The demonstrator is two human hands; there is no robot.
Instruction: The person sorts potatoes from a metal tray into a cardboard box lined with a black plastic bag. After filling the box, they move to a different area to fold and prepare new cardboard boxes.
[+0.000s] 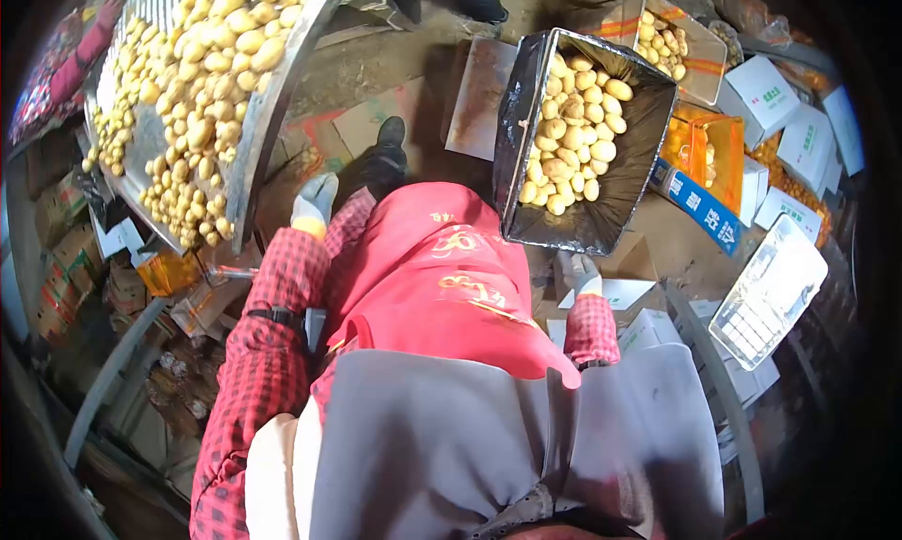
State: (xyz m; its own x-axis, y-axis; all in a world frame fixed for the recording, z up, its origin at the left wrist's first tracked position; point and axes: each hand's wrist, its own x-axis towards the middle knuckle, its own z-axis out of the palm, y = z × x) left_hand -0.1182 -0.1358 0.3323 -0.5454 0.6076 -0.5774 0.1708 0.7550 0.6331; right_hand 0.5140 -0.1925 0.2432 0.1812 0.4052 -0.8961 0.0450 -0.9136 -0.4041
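My left hand (317,200), in a pale work glove with a yellowish cuff, is held above my left knee with nothing visible in it. It is near the edge of a metal sorting table (279,117) heaped with potatoes (199,89). My right hand (584,275), also gloved, is low beside the near edge of a box (507,155) lined with a black plastic bag (634,150). Its fingertips are right at that edge and partly hidden. Inside the box is a pile of yellow potatoes (575,131). A red apron (427,249) covers my lap.
More potatoes (662,44) fill a taped carton at the back right. White cartons (759,94), an orange bag (691,136) and a blue strip of card (695,207) lie near it. A white plastic basket (770,291) stands at right. Another person's sleeve (85,56) shows at the upper left.
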